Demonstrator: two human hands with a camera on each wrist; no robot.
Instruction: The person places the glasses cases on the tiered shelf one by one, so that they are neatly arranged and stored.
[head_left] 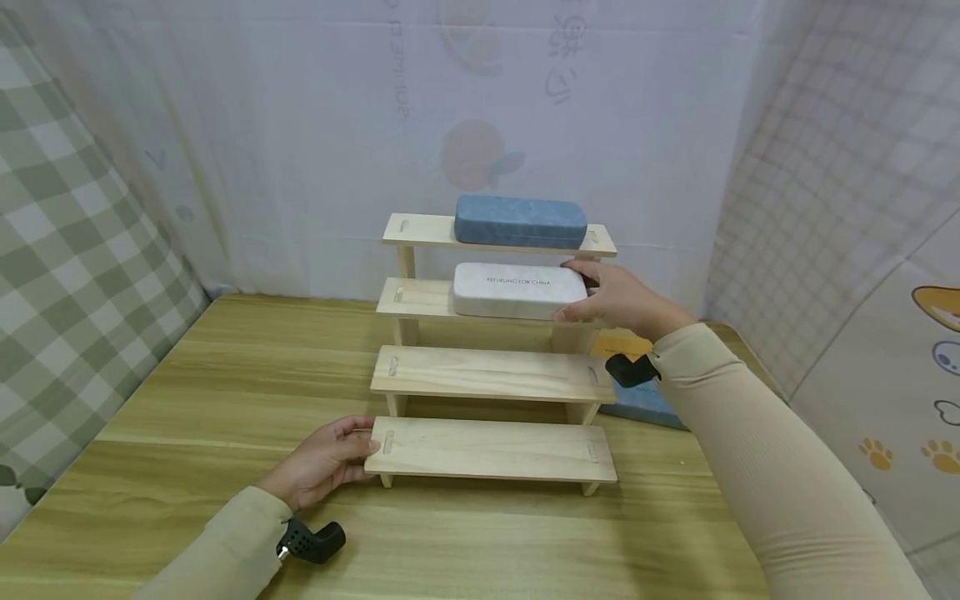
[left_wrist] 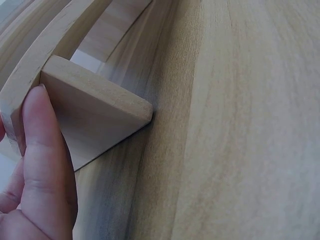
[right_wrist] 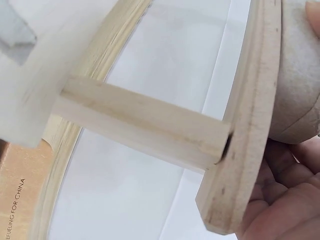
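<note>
Pinching a white case (head_left: 517,293) lettered "REFUELING FOR CHINA" with the right hand (head_left: 626,298), on a stand's (head_left: 487,371) second-highest tier (head_left: 420,300), below a blue case (head_left: 520,222); pinching the bottom tier (head_left: 487,448) with the left hand (head_left: 318,462); at right on the tabletop (head_left: 262,392), an orange case (right_wrist: 31,167) showing "FOR CHINA."

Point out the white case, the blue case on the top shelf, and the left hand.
White case (head_left: 513,292): head view, middle of its lettered face.
Blue case (head_left: 521,222): head view, middle of its visible surface.
Left hand (head_left: 321,461): head view, about mid-hand.
</note>
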